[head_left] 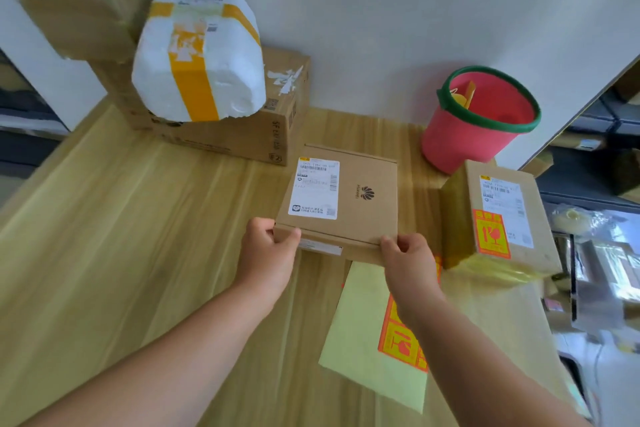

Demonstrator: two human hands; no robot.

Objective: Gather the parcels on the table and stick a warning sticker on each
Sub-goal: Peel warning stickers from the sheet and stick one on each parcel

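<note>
Flat brown cardboard parcel point(346, 198), central on the wooden surface point(138, 253), is gripped at its near corners by left hand point(268, 248) and right hand point(408, 253), and, pulled closer, may cover the yellow sticker sheet point(363, 322) at 5 o'clock.

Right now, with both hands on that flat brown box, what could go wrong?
1. The left hand and right hand pinch the flat box only at its near corners; if lifted, the far end might sag or slip.
2. Its near edge lies over the sticker sheet, so sliding it could drag or crease the sheet.
3. The white foam parcel seems to overhang the large carton; a bump to the table might tip it.
</note>
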